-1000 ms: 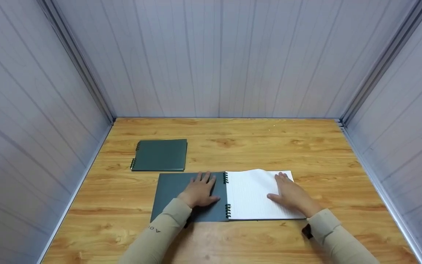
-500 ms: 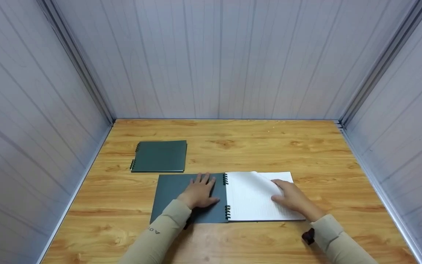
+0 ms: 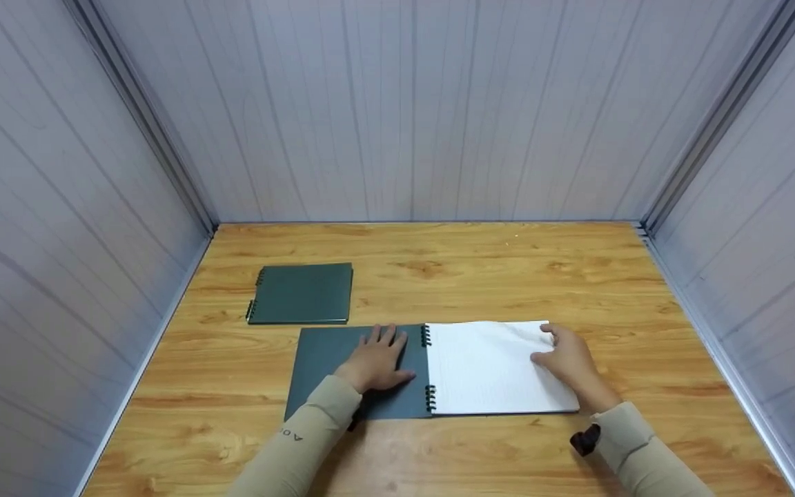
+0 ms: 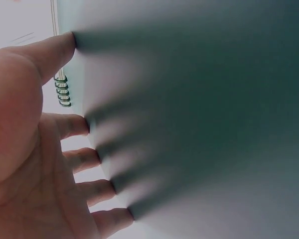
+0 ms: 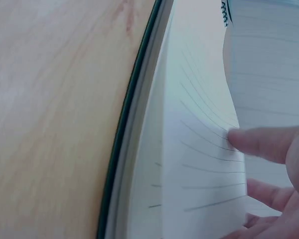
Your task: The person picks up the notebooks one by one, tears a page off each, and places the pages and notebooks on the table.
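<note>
A ring-bound notebook lies open on the table, its dark green cover point(image 3: 325, 359) to the left and its white lined page point(image 3: 487, 366) to the right. My left hand point(image 3: 373, 362) rests on the cover with fingers spread; the left wrist view shows all its fingertips point(image 4: 79, 127) touching the surface. At the page's outer edge, my right hand point(image 3: 570, 355) pinches the sheet near the far corner. In the right wrist view the thumb point(image 5: 259, 142) lies on the lined sheet point(image 5: 204, 164), which bows up from the pages below. The other fingers are partly hidden behind its edge.
A second, closed dark green notebook point(image 3: 304, 293) lies beyond the open one, to the left. The wooden table point(image 3: 466, 459) is bounded by pale panel walls point(image 3: 397, 110) at the back and both sides.
My right hand has moved right to the page's outer edge, its fingers more bent. The top sheet's far corner, folded back half a second ago, now lies over the page beneath. The left hand stays put.
</note>
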Motion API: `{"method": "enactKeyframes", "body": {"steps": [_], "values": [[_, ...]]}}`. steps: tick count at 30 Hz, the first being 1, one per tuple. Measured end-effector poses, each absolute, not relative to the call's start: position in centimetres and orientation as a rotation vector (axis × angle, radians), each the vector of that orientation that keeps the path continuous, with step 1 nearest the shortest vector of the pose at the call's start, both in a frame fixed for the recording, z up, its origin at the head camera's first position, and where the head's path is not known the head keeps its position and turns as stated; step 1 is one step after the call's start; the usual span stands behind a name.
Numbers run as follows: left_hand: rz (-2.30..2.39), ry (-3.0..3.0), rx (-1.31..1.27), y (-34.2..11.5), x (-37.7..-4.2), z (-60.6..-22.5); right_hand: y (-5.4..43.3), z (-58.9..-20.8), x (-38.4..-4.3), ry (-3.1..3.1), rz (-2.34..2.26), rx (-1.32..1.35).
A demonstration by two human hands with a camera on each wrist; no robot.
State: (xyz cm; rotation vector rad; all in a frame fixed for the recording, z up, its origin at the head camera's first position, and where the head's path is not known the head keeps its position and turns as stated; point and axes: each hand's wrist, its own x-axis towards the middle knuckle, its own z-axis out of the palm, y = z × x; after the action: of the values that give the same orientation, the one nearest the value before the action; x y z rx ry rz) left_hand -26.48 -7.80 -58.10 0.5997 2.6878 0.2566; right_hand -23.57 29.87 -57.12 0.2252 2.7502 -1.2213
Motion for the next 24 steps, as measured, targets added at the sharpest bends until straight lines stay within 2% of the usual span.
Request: {"method": "enactKeyframes", "body": {"steps": [12, 24], "values": [[0.26, 2.693, 0.611, -7.9, -26.5, -58.1, 30.8, -57.3, -23.7, 2.768, -1.398, 0.448], [0.268, 2.7, 0.622, -7.9, -26.4, -58.1, 31.5, -57.9, -23.8, 2.62, -1.477, 0.478]]}}
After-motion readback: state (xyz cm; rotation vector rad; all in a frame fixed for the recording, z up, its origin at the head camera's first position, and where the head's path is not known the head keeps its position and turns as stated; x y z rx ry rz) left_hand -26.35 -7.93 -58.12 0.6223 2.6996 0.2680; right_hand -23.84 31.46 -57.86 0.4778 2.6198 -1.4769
